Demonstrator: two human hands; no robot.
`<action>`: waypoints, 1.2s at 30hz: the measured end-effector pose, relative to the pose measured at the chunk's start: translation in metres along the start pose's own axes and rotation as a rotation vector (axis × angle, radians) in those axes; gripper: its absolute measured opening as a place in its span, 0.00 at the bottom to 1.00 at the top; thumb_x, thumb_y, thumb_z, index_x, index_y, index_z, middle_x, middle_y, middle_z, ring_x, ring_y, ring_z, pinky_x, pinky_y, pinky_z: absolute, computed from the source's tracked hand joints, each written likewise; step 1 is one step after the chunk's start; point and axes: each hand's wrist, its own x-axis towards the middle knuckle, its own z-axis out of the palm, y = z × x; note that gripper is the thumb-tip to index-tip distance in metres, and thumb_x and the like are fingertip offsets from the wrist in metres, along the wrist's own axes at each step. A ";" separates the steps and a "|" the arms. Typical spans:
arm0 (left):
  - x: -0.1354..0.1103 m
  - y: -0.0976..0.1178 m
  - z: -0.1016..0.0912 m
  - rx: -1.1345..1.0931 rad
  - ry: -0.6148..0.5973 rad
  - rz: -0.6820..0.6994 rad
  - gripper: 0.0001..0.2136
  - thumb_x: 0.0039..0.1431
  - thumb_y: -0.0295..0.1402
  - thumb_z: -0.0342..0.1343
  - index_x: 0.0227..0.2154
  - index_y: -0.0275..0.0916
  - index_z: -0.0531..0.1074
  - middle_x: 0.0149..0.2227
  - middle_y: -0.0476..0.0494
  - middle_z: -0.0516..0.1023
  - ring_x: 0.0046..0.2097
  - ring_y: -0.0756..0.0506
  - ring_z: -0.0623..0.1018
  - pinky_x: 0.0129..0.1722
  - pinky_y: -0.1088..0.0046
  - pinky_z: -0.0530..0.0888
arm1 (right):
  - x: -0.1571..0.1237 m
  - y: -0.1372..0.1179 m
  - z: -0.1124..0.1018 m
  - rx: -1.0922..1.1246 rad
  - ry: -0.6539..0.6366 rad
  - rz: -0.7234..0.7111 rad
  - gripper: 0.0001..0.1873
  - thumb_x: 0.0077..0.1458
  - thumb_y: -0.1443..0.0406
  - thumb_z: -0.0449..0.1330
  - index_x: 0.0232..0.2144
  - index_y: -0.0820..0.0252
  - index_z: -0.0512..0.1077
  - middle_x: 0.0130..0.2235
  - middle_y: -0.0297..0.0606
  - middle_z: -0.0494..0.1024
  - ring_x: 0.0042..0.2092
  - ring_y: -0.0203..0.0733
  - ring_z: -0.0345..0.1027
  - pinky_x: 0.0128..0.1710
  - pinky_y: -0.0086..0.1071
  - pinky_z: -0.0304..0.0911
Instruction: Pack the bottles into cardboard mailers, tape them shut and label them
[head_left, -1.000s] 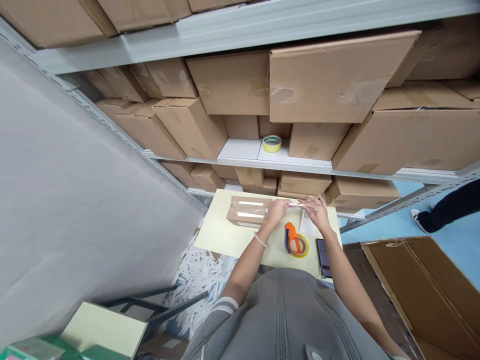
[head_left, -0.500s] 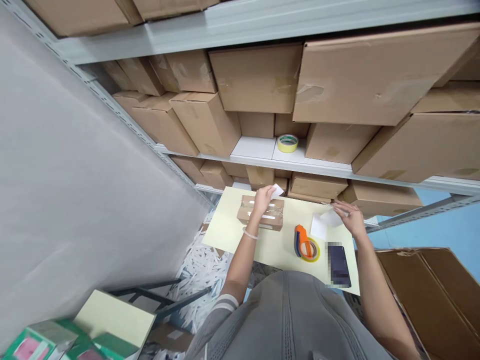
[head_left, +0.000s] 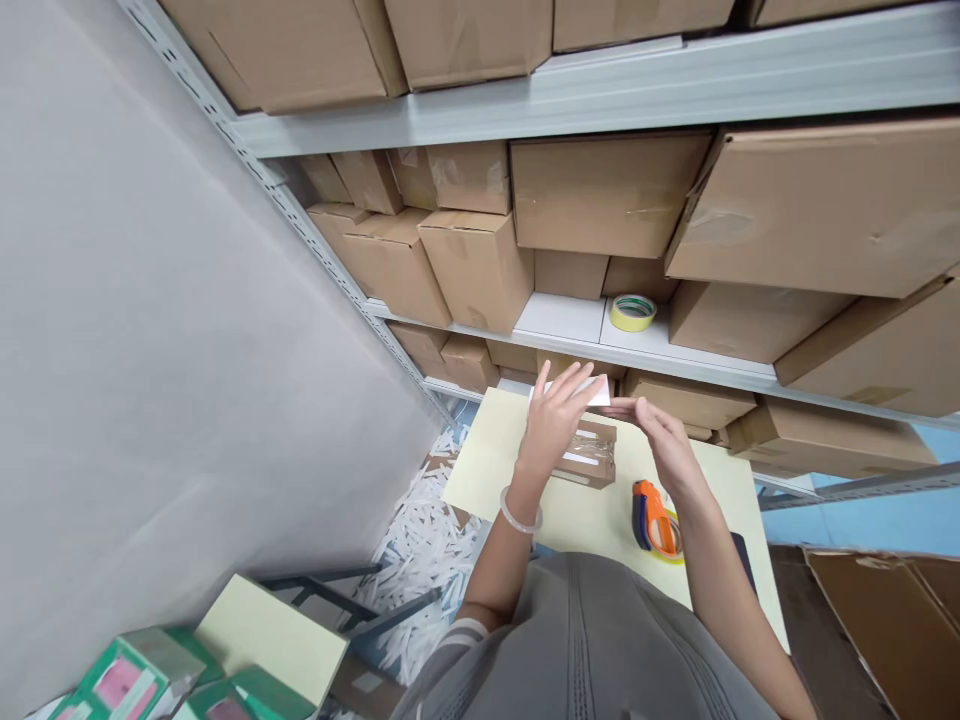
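My left hand [head_left: 553, 420] and my right hand [head_left: 660, 440] are raised together above a pale yellow table [head_left: 495, 470]. Between their fingertips they hold a small white slip [head_left: 596, 390]. The left hand's fingers are spread behind it. The right hand pinches its right end. Under the hands lies a small taped cardboard box [head_left: 592, 455]. An orange tape dispenser [head_left: 651, 515] with a yellowish roll rests just right of the box, near my right forearm.
Metal shelving [head_left: 570, 325] packed with cardboard boxes rises behind the table, with a roll of tape [head_left: 632, 312] on it. White paper strips [head_left: 420, 540] litter the floor at left. Green boxes [head_left: 135, 675] sit at lower left, a large open carton [head_left: 885, 620] at lower right.
Both hands lifted off the table and came together. The left left the box top with the slip, the right left the paper at the right. The camera swung left.
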 end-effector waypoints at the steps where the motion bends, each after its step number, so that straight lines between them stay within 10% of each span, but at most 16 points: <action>1: -0.001 -0.002 -0.005 0.042 -0.004 0.036 0.21 0.70 0.27 0.44 0.61 0.50 0.66 0.64 0.47 0.69 0.67 0.45 0.65 0.71 0.47 0.51 | -0.001 -0.009 0.013 0.041 0.006 -0.003 0.24 0.62 0.45 0.53 0.42 0.53 0.80 0.45 0.41 0.82 0.51 0.50 0.74 0.57 0.45 0.64; 16: -0.034 -0.033 -0.039 0.072 -0.038 0.090 0.20 0.70 0.29 0.45 0.62 0.49 0.65 0.59 0.45 0.75 0.63 0.44 0.71 0.71 0.41 0.44 | -0.009 -0.014 0.076 0.025 0.054 0.040 0.16 0.51 0.49 0.66 0.32 0.54 0.77 0.35 0.35 0.80 0.39 0.44 0.72 0.43 0.36 0.66; 36: -0.046 -0.005 -0.048 -0.094 0.185 -0.027 0.11 0.69 0.32 0.50 0.40 0.46 0.79 0.36 0.52 0.84 0.36 0.51 0.81 0.70 0.54 0.56 | -0.030 -0.017 0.092 0.012 0.164 -0.076 0.15 0.54 0.50 0.65 0.34 0.54 0.77 0.37 0.37 0.80 0.39 0.45 0.71 0.45 0.38 0.66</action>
